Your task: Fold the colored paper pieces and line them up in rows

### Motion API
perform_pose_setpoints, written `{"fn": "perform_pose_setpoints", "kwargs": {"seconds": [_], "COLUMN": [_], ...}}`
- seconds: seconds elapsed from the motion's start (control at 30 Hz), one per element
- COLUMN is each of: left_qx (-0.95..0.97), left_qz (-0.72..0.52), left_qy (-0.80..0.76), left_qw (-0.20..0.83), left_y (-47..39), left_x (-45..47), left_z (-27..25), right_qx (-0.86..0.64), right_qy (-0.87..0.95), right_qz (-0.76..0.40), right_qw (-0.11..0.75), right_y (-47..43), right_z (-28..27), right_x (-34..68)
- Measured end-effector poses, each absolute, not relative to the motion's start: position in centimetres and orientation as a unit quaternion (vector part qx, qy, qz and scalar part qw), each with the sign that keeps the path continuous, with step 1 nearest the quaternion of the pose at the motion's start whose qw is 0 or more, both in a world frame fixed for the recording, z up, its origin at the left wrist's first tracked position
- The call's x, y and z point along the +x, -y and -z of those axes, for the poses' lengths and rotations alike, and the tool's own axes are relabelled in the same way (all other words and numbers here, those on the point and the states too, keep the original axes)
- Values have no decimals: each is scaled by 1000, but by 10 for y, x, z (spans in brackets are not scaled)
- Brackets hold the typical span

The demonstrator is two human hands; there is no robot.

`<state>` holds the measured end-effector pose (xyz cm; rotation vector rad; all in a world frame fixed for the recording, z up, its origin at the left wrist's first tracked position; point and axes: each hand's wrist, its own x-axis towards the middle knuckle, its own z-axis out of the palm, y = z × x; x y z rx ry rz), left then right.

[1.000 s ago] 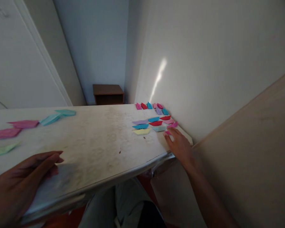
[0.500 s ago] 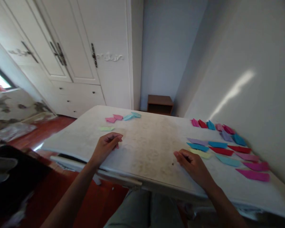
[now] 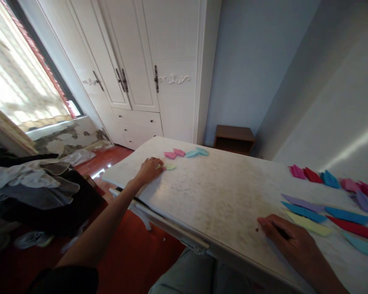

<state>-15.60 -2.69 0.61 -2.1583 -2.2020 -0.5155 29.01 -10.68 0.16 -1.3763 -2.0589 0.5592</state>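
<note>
My left hand (image 3: pixel 149 170) is at the far left of the table, its fingers closed over the left end of a pale yellow-green folded paper piece (image 3: pixel 169 167). Just beyond it lie two pink folded papers (image 3: pixel 174 153) and two light-blue ones (image 3: pixel 197 152). My right hand (image 3: pixel 290 239) rests near the table's front right, fingers curled and thumb against the forefinger, with nothing visible in them. Close to its fingertips is a small dark speck (image 3: pixel 257 230). A pale yellow folded strip (image 3: pixel 308 223) lies just past this hand.
On the right of the white table (image 3: pixel 221 192) lie several blue, red and purple strips (image 3: pixel 347 215), with a row of folded papers (image 3: pixel 313 174) behind them. A white wardrobe (image 3: pixel 178 106) and brown cabinet (image 3: pixel 234 136) stand beyond. Clothes (image 3: pixel 39 183) are heaped at left.
My left hand has moved left and away from me onto the yellow-green paper. The view has turned left; my right hand has stayed near the dark speck.
</note>
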Motion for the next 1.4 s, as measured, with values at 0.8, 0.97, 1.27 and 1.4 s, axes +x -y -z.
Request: {"fn": "perform_pose_setpoints", "kwargs": {"seconds": [0.8,0.97,1.27,1.4], "left_qx": [-540,-571,-671,-719], "left_qz": [526,477,330,267], "left_qy": [476,434,378,357], "left_qw": [-453,-508,-547,-532], "left_y": [103,100,82,65], "left_x": [-15,51,175,213], "left_z": [-65,-70,-68,-58], "right_qx": [-502,-510,-527,-511], "right_qy": [783,793,817,836], "right_qz": [-211,-170,-68,-8], "right_qw": [299,286,223,202], "right_y": [109,109,110,116], "right_z": [0,-2,4,6], "right_x": [287,284,279,278]}}
